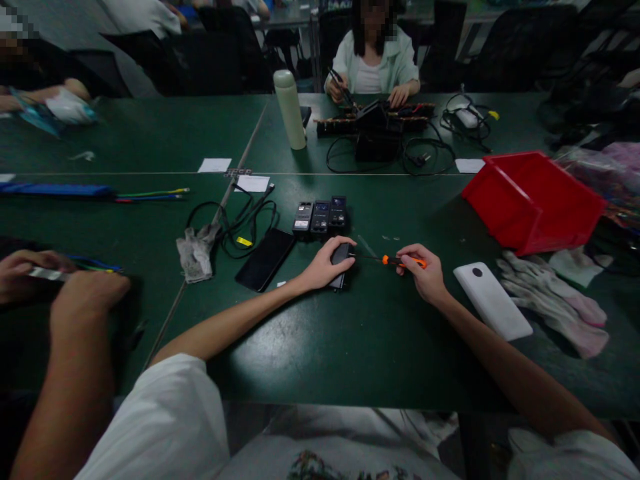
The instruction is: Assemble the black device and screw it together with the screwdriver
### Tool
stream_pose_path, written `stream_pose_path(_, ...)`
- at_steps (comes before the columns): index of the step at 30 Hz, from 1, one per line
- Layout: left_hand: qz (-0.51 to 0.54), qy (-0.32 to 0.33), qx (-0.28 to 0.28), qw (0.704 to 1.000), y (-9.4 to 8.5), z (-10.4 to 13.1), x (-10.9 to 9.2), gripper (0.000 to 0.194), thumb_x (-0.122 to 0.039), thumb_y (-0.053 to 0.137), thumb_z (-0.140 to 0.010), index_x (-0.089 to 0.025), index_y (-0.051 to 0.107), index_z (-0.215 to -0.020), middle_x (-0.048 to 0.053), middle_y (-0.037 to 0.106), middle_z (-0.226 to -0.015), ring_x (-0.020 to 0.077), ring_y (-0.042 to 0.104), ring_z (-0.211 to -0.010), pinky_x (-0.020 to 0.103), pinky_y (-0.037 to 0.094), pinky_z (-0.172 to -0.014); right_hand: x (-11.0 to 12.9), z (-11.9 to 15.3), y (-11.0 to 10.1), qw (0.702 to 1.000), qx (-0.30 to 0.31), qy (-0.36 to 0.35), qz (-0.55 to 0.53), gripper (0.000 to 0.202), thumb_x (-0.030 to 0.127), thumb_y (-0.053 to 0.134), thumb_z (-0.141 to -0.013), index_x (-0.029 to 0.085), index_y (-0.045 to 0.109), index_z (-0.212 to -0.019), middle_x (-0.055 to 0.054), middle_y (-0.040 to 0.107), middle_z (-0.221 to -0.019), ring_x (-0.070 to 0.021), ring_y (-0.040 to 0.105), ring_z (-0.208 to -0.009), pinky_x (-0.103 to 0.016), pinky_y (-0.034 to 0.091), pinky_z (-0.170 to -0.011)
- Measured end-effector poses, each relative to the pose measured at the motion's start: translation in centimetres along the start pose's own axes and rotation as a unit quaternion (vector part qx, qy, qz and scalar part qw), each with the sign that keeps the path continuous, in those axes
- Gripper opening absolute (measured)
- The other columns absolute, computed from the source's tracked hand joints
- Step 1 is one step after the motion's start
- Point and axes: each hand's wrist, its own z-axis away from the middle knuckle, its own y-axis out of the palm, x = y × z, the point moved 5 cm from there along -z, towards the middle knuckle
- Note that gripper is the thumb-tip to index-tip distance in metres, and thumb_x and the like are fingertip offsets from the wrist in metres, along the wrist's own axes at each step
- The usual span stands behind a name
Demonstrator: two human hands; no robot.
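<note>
My left hand (326,263) is closed around a small black box-shaped device (341,255) on the green table, steadying it from the left. In my right hand (423,270) is a screwdriver (387,260) with an orange and black handle; its thin shaft points left at the device's right side. Whether the tip touches the device is too small to tell. Just beyond my left hand stand three similar black devices with ports and labels: one at left (303,219), one in the middle (321,217) and one at right (338,211).
A black phone (265,260), a cable (255,213) and a grey glove (196,253) lie to the left. On the right are a white power bank (493,301), dirty gloves (555,300) and a red bin (535,200). Co-workers sit across and at left; a green bottle (290,110) stands ahead.
</note>
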Motion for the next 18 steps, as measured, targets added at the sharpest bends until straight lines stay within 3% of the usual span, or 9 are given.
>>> stream_pose_path(6,0.002,0.004,0.003,1.000,0.2,0.0,0.2,0.036,-0.037,0.055,-0.086,-0.020,0.054,-0.118,0.006,0.057,-0.112,0.0211,0.054,-0.104,0.035,0.042,-0.095,0.2,0.3,1.2,0.995,0.076,0.032,0.059,0.026,0.041,0.063,-0.084,0.019,0.063,-0.098,-0.003,0.065,-0.082,-0.0137,0.060,-0.064,-0.025,0.048,-0.052)
stream_pose_path(9,0.004,0.008,0.000,1.000,0.1,0.0,0.2,0.036,-0.037,0.055,-0.086,-0.020,0.053,-0.118,0.006,0.056,-0.112,0.0207,0.054,-0.104,0.035,0.042,-0.096,0.8,0.6,1.8,0.989,0.106,0.006,0.106,0.025,0.040,0.065,-0.083,0.020,0.064,-0.097,-0.005,0.066,-0.086,-0.0169,0.063,-0.074,-0.030,0.053,-0.064)
stream_pose_path(12,0.004,0.006,0.000,1.000,0.1,0.0,0.1,0.036,-0.038,0.055,-0.087,-0.020,0.053,-0.118,0.006,0.056,-0.112,0.0208,0.054,-0.104,0.035,0.042,-0.096,1.2,0.7,1.9,0.986,0.102,-0.013,0.132,0.022,0.040,0.066,-0.083,0.021,0.066,-0.095,-0.006,0.067,-0.090,-0.0190,0.064,-0.080,-0.035,0.054,-0.074)
stream_pose_path(18,0.007,0.000,0.000,1.000,0.1,0.0,0.0,0.036,-0.038,0.055,-0.086,-0.021,0.054,-0.118,0.006,0.057,-0.112,0.0213,0.054,-0.104,0.036,0.042,-0.096,1.7,0.6,1.7,0.988,0.081,-0.024,0.131,0.020,0.039,0.069,-0.080,0.022,0.066,-0.091,-0.006,0.068,-0.090,-0.0202,0.065,-0.081,-0.036,0.054,-0.074)
